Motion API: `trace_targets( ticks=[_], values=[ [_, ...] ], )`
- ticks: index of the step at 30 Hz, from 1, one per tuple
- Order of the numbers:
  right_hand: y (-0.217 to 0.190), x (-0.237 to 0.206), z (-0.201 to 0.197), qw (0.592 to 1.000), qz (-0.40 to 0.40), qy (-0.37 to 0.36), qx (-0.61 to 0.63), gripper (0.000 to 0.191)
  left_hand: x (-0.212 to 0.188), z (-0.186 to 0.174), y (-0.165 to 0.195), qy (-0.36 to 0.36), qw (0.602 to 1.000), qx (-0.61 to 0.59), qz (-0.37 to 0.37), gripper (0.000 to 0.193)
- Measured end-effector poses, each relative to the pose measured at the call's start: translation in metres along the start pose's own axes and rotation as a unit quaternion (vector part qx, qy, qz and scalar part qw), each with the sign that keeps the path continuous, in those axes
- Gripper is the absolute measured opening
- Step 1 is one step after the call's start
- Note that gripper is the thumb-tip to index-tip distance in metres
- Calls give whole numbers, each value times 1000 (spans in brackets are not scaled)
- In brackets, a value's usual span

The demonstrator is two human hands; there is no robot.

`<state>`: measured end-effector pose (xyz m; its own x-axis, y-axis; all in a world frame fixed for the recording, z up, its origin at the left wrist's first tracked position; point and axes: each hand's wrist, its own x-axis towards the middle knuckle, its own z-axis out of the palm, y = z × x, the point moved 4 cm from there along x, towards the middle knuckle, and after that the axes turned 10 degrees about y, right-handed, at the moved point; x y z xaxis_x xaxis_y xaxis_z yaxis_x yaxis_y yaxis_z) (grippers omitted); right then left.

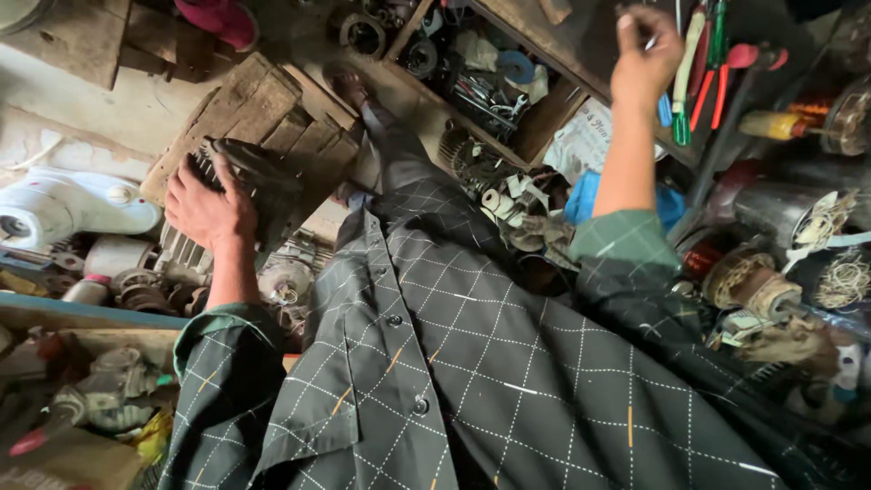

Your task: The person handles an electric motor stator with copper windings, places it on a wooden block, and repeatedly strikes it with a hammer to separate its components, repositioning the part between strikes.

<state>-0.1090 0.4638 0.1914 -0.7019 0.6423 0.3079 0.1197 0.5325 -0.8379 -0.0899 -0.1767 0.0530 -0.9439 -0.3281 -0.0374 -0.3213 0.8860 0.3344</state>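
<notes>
While my left hand [207, 210] grips the finned motor housing [238, 181] steady on the wooden block [263, 113], my right hand [644, 56] pinches a small tool at the rack [708, 73].

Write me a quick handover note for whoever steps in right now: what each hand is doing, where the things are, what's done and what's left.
Left hand: resting on a dark ribbed motor part that sits on a worn wooden block; whether the fingers grip it cannot be told.
Right hand: raised to the tool rack, fingers closed on something small and pale, beside the red- and green-handled tools.
Nearby: wooden tray of metal parts ahead, a white fan housing at the left, wound coils at the right.
Done: motor part set on the block.
Left: no tool is at the part yet.
</notes>
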Motion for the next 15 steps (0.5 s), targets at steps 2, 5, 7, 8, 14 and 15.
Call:
trace_targets(
  ticks=[2, 5, 7, 8, 14, 15],
  values=[
    [24, 15, -10, 999, -38, 15, -3, 10, 2, 2, -6, -19, 999, -27, -6, 58],
    [31, 21, -32, 988, -124, 55, -70, 25, 14, -6, -13, -70, 995, -72, 30, 57],
    [55, 10, -48, 978, 148, 110, 96, 39, 28, -23, -17, -106, 983, -109, 106, 66],
    [48, 2, -45, 981, 163, 48, 93, 37, 30, -24, -20, -191, 963, -178, 65, 79],
    [-33, -90, 56, 884, 260, -343, 181, 35, 11, -51, 9, -124, 985, -3, 121, 144],
    [-48, -105, 74, 865, 274, -376, 188, 36, 1, -54, 17, -96, 989, 17, 114, 149]
  ],
)
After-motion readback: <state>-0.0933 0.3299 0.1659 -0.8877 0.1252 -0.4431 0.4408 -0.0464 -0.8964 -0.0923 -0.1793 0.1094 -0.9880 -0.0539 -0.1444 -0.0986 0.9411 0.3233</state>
